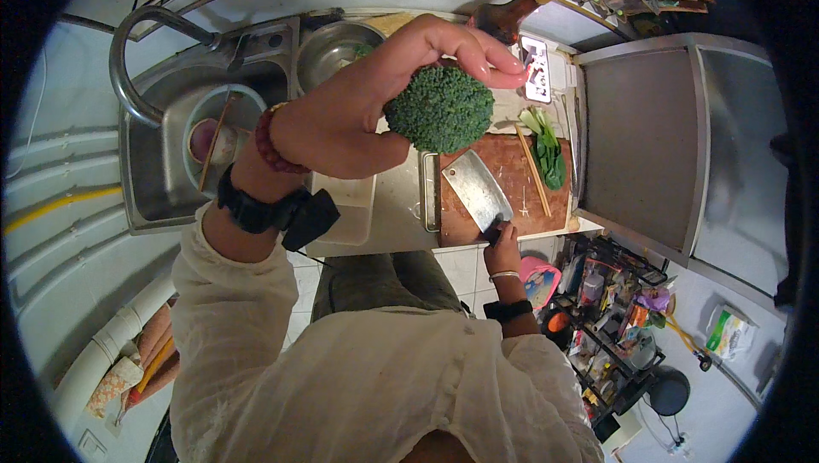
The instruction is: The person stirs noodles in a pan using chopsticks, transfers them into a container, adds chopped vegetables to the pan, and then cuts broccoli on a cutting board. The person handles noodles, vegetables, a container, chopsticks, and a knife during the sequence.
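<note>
A green broccoli head (pixel 441 109) is held up close to the camera in my left hand (pixel 371 98), its fingers curled around the floret. My right hand (pixel 502 252) grips the dark handle of a metal cleaver (pixel 477 184). The cleaver's blade lies over a reddish-brown wooden cutting board (pixel 457 232) with a metal side handle. Along the board's right part lie a pair of wooden chopsticks (pixel 533 172) and a leafy green vegetable (pixel 547 149) with pale stalks. Some pale scraps rest near the blade. What lies behind my left hand is partly hidden.
A steel sink (pixel 144 175) with a curved faucet (pixel 118 66) and a basin (pixel 256 104) is at left. A metal bowl (pixel 313 53) stands behind my left forearm. A pale tray (pixel 349 220), a phone (pixel 536 69) and a brown bottle (pixel 502 21) are on the counter. A cluttered rack (pixel 614 328) stands lower right.
</note>
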### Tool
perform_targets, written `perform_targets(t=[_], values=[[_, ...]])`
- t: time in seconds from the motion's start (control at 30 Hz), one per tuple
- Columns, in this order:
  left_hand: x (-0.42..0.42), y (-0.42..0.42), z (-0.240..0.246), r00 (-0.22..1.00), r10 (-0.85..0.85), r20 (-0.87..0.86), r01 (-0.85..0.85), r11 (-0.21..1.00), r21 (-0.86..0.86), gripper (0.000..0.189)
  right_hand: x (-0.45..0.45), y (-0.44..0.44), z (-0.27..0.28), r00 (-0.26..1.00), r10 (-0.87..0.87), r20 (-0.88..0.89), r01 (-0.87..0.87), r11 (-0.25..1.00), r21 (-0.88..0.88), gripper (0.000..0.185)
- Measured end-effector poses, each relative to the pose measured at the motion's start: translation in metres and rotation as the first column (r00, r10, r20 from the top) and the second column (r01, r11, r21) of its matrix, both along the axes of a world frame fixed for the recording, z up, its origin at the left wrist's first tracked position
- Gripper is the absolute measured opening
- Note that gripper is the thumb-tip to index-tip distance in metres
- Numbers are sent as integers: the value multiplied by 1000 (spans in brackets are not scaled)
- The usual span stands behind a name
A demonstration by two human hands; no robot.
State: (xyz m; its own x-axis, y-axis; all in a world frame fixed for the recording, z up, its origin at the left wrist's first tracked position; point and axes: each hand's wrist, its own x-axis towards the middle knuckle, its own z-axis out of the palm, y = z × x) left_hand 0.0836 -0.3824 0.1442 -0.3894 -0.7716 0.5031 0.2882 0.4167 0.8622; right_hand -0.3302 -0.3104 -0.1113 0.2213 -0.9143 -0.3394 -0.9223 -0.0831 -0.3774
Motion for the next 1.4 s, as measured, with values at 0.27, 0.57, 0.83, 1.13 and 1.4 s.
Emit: perform_targets(t=[0.27,0.57,0.83,1.13,1.4], values=[[0,2,3,1000,-10,-2,10,1000,-5,61,-2,1,-3,1000,7,-12,-7,1000,-1,39],[1,5,3,1000,3,7,-2,1000,-15,57,-1,2,-5,999,-4,-41,4,1000,-7,39],[1,7,2,1000,0,-17,0,1000,-16,57,-3,2,-6,1000,12,-18,-12,1000,-23,39],[2,7,2,1000,8,-15,-8,1000,-12,57,-1,2,-4,1000,9,-27,-9,1000,-17,40],[4,4,1,999,-24,-32,24,1000,-16,58,1,1,-1,999,-6,-53,7,1000,17,42]])
